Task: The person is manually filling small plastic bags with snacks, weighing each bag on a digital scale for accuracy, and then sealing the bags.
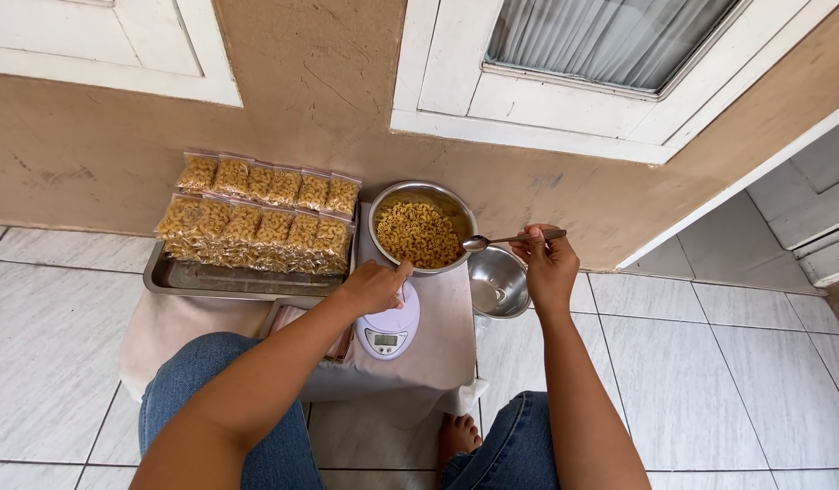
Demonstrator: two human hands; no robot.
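A person sits on a tiled floor [56,308] in blue jeans, looking down at a low desk [437,345] with a pale cloth over it. One bare foot [457,436] peeks out between the knees.

The right hand [548,265] holds a spoon [510,240] by its handle. The fingers are closed around the handle. The spoon lies flat, and its round end sits at the right edge of the big bowl [423,227]. I cannot tell if anything is in the spoon.

The big bowl is shiny metal and full of small curly pasta [417,234]. It stands at the back of the desk, close to the wall [328,118].

Just to the right of it is a small bowl [497,283], also shiny metal. It sits lower, under the spoon and next to the right hand. It looks bare inside.

The left hand [374,287] rests at the top of a little scale [389,327]. The scale is white and light purple, with a small screen at the front. The fingers are curled, with the fingertips near the rim of the big bowl. I cannot tell if the hand holds anything.

On the left is a flat metal tray [210,279]. Many clear bags [256,222] of the same pasta lie on it in two rows. The bags touch each other side by side. The tray is just beside the big bowl.

Something pink and flat [292,319] sticks out under the left arm, next to the scale. I cannot tell what it is.
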